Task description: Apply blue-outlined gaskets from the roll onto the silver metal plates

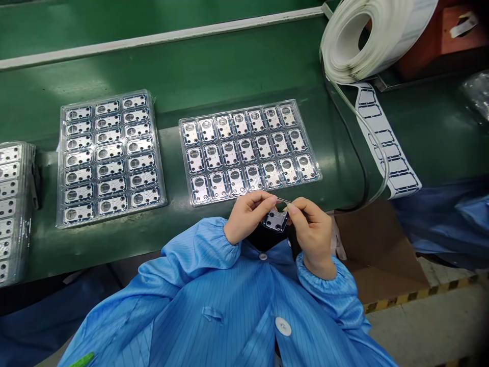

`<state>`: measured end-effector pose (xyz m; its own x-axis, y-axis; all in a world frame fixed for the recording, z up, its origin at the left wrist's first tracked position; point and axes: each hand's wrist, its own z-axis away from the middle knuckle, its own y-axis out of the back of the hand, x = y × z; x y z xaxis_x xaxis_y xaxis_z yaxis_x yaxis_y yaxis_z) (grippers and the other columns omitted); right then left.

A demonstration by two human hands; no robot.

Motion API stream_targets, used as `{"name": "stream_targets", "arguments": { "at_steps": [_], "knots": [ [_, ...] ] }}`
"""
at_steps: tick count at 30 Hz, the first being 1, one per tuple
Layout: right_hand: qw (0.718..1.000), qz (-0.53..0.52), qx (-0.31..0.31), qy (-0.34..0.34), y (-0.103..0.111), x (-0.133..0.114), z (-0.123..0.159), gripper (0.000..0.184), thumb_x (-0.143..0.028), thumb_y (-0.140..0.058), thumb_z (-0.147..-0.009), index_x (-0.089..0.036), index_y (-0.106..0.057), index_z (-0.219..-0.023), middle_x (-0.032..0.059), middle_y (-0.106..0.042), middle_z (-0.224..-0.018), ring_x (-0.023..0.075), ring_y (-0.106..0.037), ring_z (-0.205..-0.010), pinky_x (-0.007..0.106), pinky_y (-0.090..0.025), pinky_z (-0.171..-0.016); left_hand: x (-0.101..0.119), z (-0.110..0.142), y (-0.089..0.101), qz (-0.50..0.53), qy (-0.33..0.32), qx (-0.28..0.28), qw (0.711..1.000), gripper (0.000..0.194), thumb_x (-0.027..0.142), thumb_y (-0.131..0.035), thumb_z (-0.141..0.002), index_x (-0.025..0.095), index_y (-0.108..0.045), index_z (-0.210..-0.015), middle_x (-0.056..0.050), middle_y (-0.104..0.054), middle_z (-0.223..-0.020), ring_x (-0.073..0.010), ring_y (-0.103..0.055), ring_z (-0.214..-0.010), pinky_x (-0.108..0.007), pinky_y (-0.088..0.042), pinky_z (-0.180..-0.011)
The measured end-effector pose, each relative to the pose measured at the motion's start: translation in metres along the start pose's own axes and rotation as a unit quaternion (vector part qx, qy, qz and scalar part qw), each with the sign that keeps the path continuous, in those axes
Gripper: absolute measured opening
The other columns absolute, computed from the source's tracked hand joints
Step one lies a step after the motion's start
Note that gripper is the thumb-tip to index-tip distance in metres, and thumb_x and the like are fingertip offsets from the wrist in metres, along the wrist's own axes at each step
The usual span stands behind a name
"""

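I hold a small plate (pixel 275 220) in front of my chest, just past the near edge of the green work surface (pixel 170 153). My left hand (pixel 249 215) is closed in a pinch, thumb and forefinger at the plate's upper left edge; my right hand (pixel 311 227) pinches near its upper right corner, the other fingers curled in. A thin dark strip (pixel 283 200) runs between my fingertips along the top, and I cannot tell whether it is part of the plate or separate. The plate is pale with a dark border, dark round spots and a notch at its upper edge. Just beyond my hands lies a clear tray (pixel 185 162) with three rows of seven similar silvery plates. To its left, a little apart, another clear tray (pixel 61 168) holds seven rows of three, and at the far left a stack of trays (pixel 26 214) is partly cut off by the edge of my view. At the upper right stands a large white roll (pixel 385 35), with a strip of white labels (pixel 403 181) outlined in dark lying below it and a looped cable (pixel 361 163) beside the strip. A brown cardboard box (pixel 378 250) sits lower down, to the right of my right hand. Blue sleeves (pixel 210 239) gather at both wrists.
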<state>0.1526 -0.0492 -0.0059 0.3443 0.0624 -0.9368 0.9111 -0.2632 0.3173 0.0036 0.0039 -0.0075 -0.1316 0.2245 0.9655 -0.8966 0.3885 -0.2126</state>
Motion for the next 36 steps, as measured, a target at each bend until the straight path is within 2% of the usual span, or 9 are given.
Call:
{"name": "stream_targets", "arguments": {
  "at_steps": [9, 15, 19, 23, 26, 28, 30, 33, 36],
  "knots": [
    [1.000, -0.006, 0.018, -0.010, -0.007, 0.000, -0.001, 0.032, -0.038, -0.058, -0.092, -0.022, -0.053, -0.065, -0.0025, -0.052, -0.063, 0.0131, -0.047, -0.061, 0.028, -0.038, -0.058, 0.000, 0.002, -0.002, -0.004, 0.009, -0.010, 1.000, 0.042, 0.056, -0.063, -0.083, 0.015, -0.064, -0.076, 0.002, -0.056, -0.061, -0.0081, -0.045, -0.052, -0.023, -0.038, -0.051],
    [1.000, -0.002, -0.009, 0.008, -0.006, 0.001, -0.002, 0.032, -0.032, -0.058, -0.091, -0.021, -0.049, -0.063, -0.0044, -0.046, -0.060, 0.0113, -0.042, -0.057, 0.027, -0.034, -0.055, 0.004, 0.001, -0.003, -0.012, 0.003, -0.023, 1.000, 0.040, 0.054, -0.067, -0.081, 0.015, -0.059, -0.072, 0.000, -0.059, -0.067, -0.0103, -0.051, -0.062, -0.023, -0.043, -0.060],
    [0.999, -0.020, -0.034, 0.006, -0.007, 0.004, -0.002, 0.030, -0.031, -0.057, -0.092, -0.021, -0.051, -0.064, -0.0041, -0.049, -0.062, 0.0112, -0.045, -0.058, 0.027, -0.036, -0.056, 0.003, 0.000, -0.002, -0.034, -0.004, -0.024, 0.999, 0.041, 0.053, -0.063, -0.084, 0.015, -0.058, -0.068, 0.001, -0.056, -0.065, -0.0098, -0.049, -0.062, -0.024, -0.043, -0.062],
    [0.998, -0.045, -0.041, 0.009, -0.006, 0.005, -0.002, 0.032, -0.033, -0.055, -0.093, -0.021, -0.051, -0.064, -0.0037, -0.050, -0.061, 0.0112, -0.046, -0.058, 0.026, -0.037, -0.056, 0.010, 0.002, 0.002, -0.044, 0.018, -0.058, 0.997, 0.041, 0.054, -0.063, -0.084, 0.015, -0.058, -0.071, 0.000, -0.057, -0.067, -0.0100, -0.049, -0.062, -0.023, -0.043, -0.060],
    [0.997, -0.047, -0.060, 0.020, 0.000, 0.003, -0.004, 0.034, -0.035, -0.055, -0.094, -0.020, -0.052, -0.064, -0.0034, -0.050, -0.061, 0.0110, -0.045, -0.056, 0.026, -0.036, -0.054, 0.030, 0.011, 0.008, -0.114, 0.024, -0.112, 0.987, 0.030, 0.044, -0.062, -0.088, 0.015, -0.064, -0.086, -0.002, -0.062, -0.074, -0.0111, -0.053, -0.065, -0.023, -0.045, -0.060],
    [0.992, -0.053, -0.098, 0.054, 0.006, 0.005, -0.007, 0.033, -0.038, -0.053, -0.095, -0.020, -0.059, -0.068, -0.0021, -0.054, -0.062, 0.0120, -0.049, -0.057, 0.026, -0.038, -0.054, 0.053, 0.017, 0.014, -0.187, 0.022, -0.136, 0.973, 0.022, 0.037, -0.058, -0.091, 0.016, -0.066, -0.092, -0.001, -0.063, -0.075, -0.0108, -0.053, -0.064, -0.022, -0.044, -0.058],
    [0.990, -0.037, -0.099, 0.089, 0.013, 0.011, -0.012, 0.032, -0.040, -0.051, -0.096, -0.020, -0.065, -0.076, -0.0007, -0.058, -0.064, 0.0134, -0.054, -0.060, 0.027, -0.041, -0.055, 0.081, 0.019, 0.022, -0.250, 0.018, -0.141, 0.958, 0.021, 0.034, -0.056, -0.092, 0.016, -0.067, -0.092, -0.001, -0.063, -0.072, -0.0105, -0.053, -0.061, -0.021, -0.043, -0.056],
    [0.993, 0.057, 0.012, 0.103, 0.021, 0.027, -0.022, 0.028, -0.039, -0.053, -0.095, -0.020, -0.067, -0.079, 0.0005, -0.061, -0.068, 0.0148, -0.057, -0.064, 0.028, -0.043, -0.060, 0.119, -0.002, 0.032, -0.331, -0.038, -0.111, 0.936, 0.020, 0.033, -0.058, -0.090, 0.017, -0.069, -0.096, -0.002, -0.066, -0.076, -0.0118, -0.057, -0.065, -0.022, -0.044, -0.059],
    [0.978, 0.137, 0.109, 0.118, 0.024, 0.046, -0.031, 0.030, -0.037, -0.051, -0.096, -0.020, -0.063, -0.074, 0.0008, -0.061, -0.067, 0.0154, -0.058, -0.065, 0.029, -0.044, -0.063, 0.140, -0.058, 0.039, -0.396, -0.104, -0.052, 0.911, 0.024, 0.032, -0.061, -0.088, 0.015, -0.069, -0.103, 0.000, -0.062, -0.069, -0.0112, -0.052, -0.060, -0.023, -0.041, -0.057]
  ]
}}
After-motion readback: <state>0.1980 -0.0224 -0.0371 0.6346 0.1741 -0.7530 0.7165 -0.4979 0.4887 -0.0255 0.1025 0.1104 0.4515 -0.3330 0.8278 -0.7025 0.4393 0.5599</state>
